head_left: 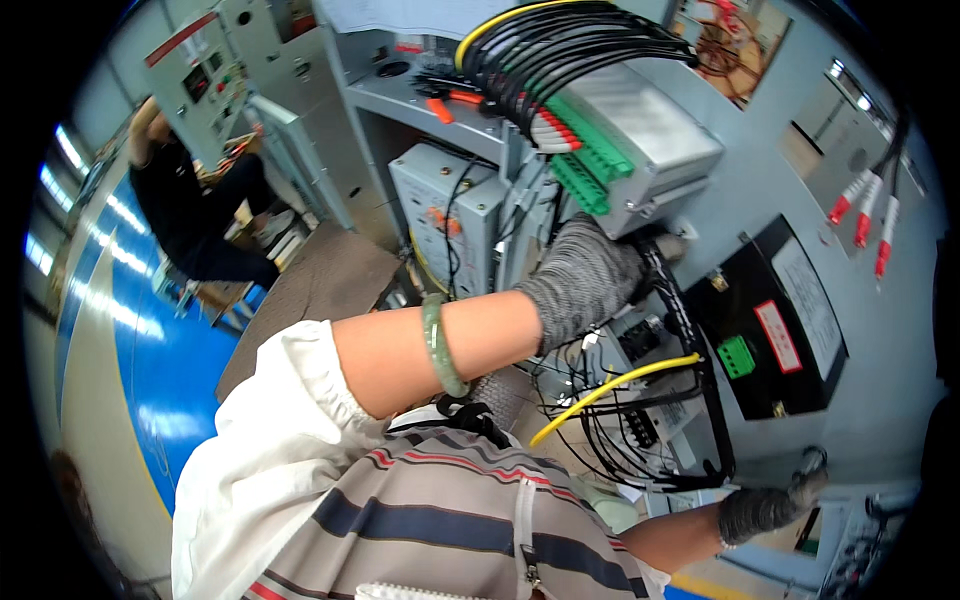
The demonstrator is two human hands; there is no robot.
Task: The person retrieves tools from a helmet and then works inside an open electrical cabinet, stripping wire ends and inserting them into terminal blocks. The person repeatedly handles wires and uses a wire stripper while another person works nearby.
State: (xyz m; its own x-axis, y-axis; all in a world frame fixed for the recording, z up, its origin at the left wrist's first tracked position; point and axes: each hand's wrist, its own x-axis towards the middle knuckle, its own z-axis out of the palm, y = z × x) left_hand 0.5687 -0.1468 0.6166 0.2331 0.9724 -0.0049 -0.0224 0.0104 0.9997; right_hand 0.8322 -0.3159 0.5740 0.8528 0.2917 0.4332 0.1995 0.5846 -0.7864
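Nearest the camera is your striped garment (440, 515), with your white sleeve (255, 445) on its left; beyond them your gloved left hand (585, 280) reaches under the grey metal box (665, 140), beside the thick black cable bundle (690, 335) that runs down toward the near side; whether it grasps the bundle or only touches it, I cannot tell. The box sits far and right of centre by the grey panel (755, 155), its green terminal blocks (598, 165) facing left; to work well there, you would probably do best to support the bundle gently, avoid tugging the black wires (560, 60) arching toward the blocks, and mind the yellow wire (615, 397) near your wrist. Your gloved right hand (768, 508) is near and right, well apart from the box; its fingers look bent, but blur leaves its grasp unclear; your left fingertips are largely hidden, as is how the box is fastened.
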